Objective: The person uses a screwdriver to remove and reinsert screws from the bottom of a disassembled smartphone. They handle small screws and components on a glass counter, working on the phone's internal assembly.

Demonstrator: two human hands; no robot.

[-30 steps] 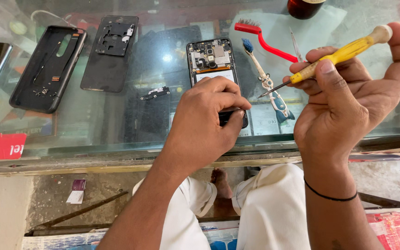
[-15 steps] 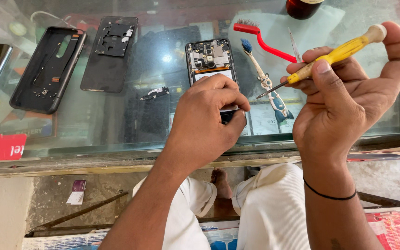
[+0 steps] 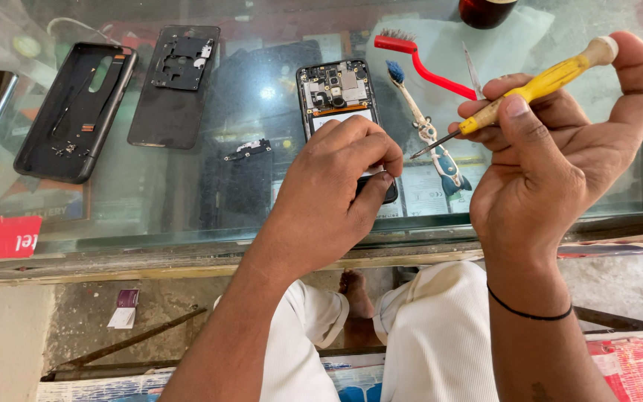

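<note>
On the glass bench (image 3: 187, 216), the left hand (image 3: 336, 190) pinches the lower end of the opened black smartphone (image 3: 336, 93), fingers curled; the right hand (image 3: 560, 156), raised beside it, grips a yellow-handled screwdriver (image 3: 530, 88)

Bare forearms — thin black wristband (image 3: 528, 313), white ribbed trousers (image 3: 440, 335).

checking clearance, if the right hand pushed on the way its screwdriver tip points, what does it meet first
Probably the left hand: the right hand aims the screwdriver tip down-left at its fingers, which rest on the opened phone. Depth is unclear.
</note>
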